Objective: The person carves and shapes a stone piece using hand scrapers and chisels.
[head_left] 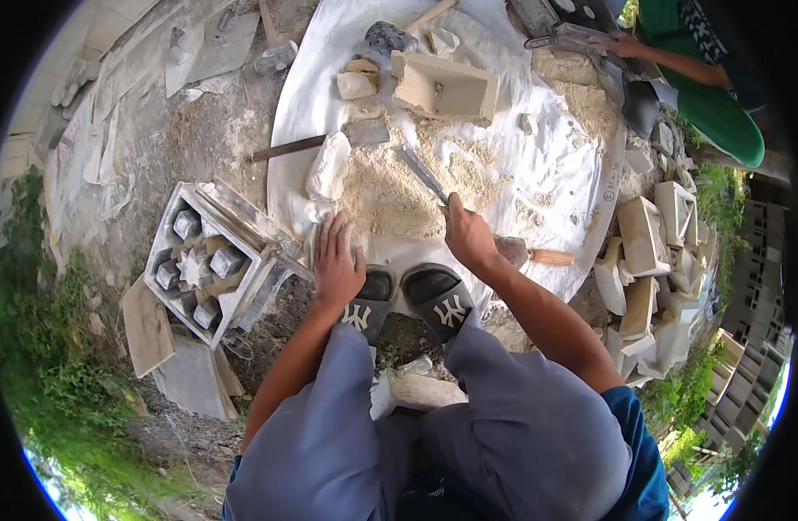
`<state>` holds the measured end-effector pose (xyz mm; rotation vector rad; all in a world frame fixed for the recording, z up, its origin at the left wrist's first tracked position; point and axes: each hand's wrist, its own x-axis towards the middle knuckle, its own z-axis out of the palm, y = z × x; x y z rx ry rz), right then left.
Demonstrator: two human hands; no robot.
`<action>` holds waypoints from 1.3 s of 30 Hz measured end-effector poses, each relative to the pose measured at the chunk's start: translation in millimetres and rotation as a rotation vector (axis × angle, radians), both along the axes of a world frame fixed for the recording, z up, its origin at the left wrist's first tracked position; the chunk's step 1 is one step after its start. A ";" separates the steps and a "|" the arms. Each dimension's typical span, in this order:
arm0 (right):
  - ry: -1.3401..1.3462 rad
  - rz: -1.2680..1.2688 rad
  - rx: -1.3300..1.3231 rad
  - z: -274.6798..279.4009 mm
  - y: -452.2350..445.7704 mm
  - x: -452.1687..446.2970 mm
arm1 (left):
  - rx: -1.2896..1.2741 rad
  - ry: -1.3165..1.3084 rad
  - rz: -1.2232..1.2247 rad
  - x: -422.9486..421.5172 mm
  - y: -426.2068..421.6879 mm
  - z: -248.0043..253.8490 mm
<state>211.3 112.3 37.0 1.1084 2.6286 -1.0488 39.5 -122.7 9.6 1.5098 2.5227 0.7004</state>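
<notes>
My right hand is closed round one end of a long flat metal blade. The blade's far end points up and left over pale sandy powder on a white sheet. My left hand lies with fingers stretched out at the near edge of the sheet, holding nothing I can see. Just beyond its fingertips is a whitish rough block. To its left sits a metal mould with a star-shaped core and several posts. Beside my right hand lies a wooden-handled tool.
A hollow cream box-shaped block stands on the sheet near a dark-handled flat tool. Another hammer-like tool lies at the upper left. Stacked cast blocks are at right. A co-worker's hand is at upper right.
</notes>
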 end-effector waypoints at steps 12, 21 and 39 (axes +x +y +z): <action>-0.150 0.024 -0.017 -15.2 13.5 2.5 | -0.001 0.004 0.005 2.0 3.2 -1.6; -0.110 -0.108 -0.130 -33.8 16.0 26.5 | -0.039 -0.006 -0.001 -1.0 3.7 0.4; -0.532 0.462 0.131 206.5 110.5 -24.4 | -0.001 0.040 -0.018 -1.3 3.2 -4.3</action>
